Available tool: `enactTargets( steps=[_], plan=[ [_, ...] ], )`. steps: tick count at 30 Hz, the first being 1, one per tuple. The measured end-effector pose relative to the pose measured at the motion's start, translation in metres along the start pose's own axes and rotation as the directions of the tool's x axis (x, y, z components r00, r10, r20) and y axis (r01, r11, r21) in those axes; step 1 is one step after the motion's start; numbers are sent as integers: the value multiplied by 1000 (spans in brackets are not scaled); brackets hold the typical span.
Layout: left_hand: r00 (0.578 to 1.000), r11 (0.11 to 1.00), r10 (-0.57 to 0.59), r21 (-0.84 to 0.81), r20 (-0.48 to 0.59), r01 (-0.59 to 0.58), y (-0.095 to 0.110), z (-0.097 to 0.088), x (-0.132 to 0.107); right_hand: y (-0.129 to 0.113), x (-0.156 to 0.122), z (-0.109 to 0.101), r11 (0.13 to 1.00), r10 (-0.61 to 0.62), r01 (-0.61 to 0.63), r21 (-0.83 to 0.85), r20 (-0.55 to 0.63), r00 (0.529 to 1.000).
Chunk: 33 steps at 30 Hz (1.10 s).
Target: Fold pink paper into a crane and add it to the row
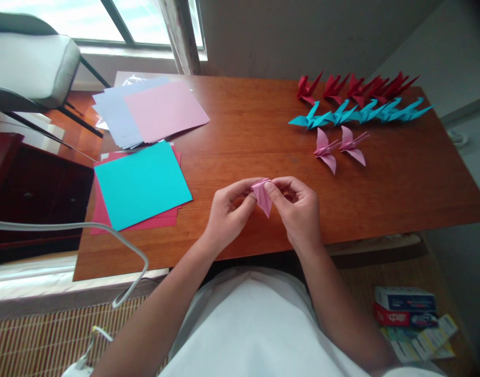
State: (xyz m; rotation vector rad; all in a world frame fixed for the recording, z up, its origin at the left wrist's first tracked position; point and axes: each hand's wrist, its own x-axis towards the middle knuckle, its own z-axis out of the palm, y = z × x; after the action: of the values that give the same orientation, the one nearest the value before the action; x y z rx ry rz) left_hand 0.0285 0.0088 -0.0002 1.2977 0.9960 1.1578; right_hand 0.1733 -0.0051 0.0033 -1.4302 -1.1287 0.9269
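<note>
A small folded piece of pink origami paper (262, 199) is held up between my two hands, over the table's front part, its pointed end toward me. My left hand (232, 209) pinches its left side between thumb and fingers. On the opposite side my right hand (297, 204) grips it, with the thumb pressed on the upper right face. The fingertips behind the paper are partly hidden. Two finished pink paper cranes (325, 152) stand beyond my right hand. Behind them run a row of blue paper cranes (342, 113) and a row of red paper cranes (334, 89).
Turquoise paper (143, 183) lies over red sheets (167, 219) on the table's left. Farther back, a pink sheet (167, 111) rests on pale lilac sheets (116, 118). A grey cable (118, 235) curves past the left front corner. Boxes (405, 301) sit below at the right.
</note>
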Motion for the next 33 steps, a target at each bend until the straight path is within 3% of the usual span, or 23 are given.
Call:
enactTargets(
  steps=[6,16,20,33],
  plan=[
    [996,991,-81,-107,28,83,2,1,1,-7,-1,-3,993,-35,36,-109,6,999],
    [978,956,-202,-209,48,208,-1,1,3,-1,4,-9,997,-81,80,8,83,993],
    [973,941,-214,-250,83,228,-2,1,3,-1,6,-11,993,-114,115,1,153,982],
    [959,922,-243,-273,143,274,-4,1,4,1,7,-10,996,-89,86,26,138,986]
  ],
)
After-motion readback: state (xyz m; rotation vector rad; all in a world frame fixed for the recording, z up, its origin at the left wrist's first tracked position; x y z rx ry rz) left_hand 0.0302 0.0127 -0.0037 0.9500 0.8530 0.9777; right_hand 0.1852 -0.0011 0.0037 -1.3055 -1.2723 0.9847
